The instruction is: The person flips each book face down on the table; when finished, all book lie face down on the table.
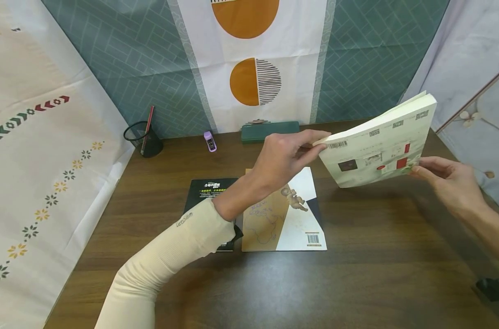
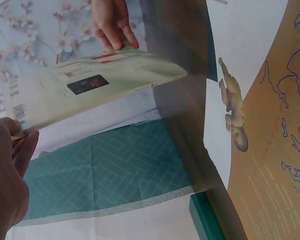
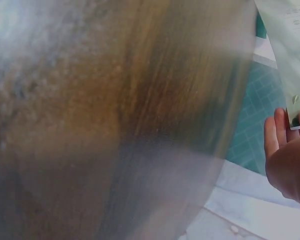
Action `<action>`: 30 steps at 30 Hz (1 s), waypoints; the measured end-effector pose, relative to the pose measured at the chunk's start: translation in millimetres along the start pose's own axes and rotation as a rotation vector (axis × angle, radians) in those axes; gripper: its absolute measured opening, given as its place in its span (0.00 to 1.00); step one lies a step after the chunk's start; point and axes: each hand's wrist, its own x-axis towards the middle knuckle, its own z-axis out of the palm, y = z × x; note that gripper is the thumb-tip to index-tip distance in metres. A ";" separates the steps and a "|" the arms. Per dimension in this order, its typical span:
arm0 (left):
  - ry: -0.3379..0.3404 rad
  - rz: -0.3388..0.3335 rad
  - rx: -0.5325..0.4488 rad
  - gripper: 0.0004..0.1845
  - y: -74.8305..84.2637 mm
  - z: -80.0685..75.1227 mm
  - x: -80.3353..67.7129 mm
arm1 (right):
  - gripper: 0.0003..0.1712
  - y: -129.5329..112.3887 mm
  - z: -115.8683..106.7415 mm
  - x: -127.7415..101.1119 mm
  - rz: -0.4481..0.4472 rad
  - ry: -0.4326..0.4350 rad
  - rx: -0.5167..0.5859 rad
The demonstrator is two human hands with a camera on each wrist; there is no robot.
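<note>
A: Position of the pale book (image 1: 379,148)?

B: Raised above the wooden surface (image 1: 356,256), tilted, back cover facing the camera.

A: Hands?

B: Left hand (image 1: 284,157) pinches the book's left corner; right hand (image 1: 448,183) pinches its lower right edge.

A: Underneath?

B: A tan-and-white book (image 1: 284,219) lies flat, beside a black book (image 1: 210,189).

Pale green-white paperback book (image 1: 379,146): closed, back cover with barcode, red and black blocks facing camera. Held aloft, tilted, between both hands; left fingers (image 1: 311,141) pinch barcode corner, right fingers (image 1: 428,169) grip opposite lower edge.
</note>
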 end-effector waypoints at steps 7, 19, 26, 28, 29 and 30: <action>-0.004 0.000 -0.003 0.14 -1.5 1.1 -2.0 | 0.23 -0.4 -0.1 0.0 0.048 0.004 0.016; 0.084 -0.064 -0.153 0.13 -5.8 0.0 -11.1 | 0.15 -23.7 -22.8 10.4 0.010 0.085 0.024; 0.085 -0.139 -0.172 0.13 -5.4 0.6 -24.1 | 0.14 -42.6 -36.4 17.9 -0.027 0.085 -0.006; 0.086 -0.166 -0.184 0.12 -4.5 1.6 -28.6 | 0.15 -47.9 -38.7 20.4 -0.033 0.082 -0.002; 0.083 -0.182 -0.193 0.12 -4.2 2.5 -31.2 | 0.14 -50.6 -39.9 21.9 -0.029 0.080 -0.001; 0.080 -0.198 -0.203 0.12 -3.8 3.6 -33.8 | 0.14 -53.2 -41.1 23.4 -0.028 0.078 0.009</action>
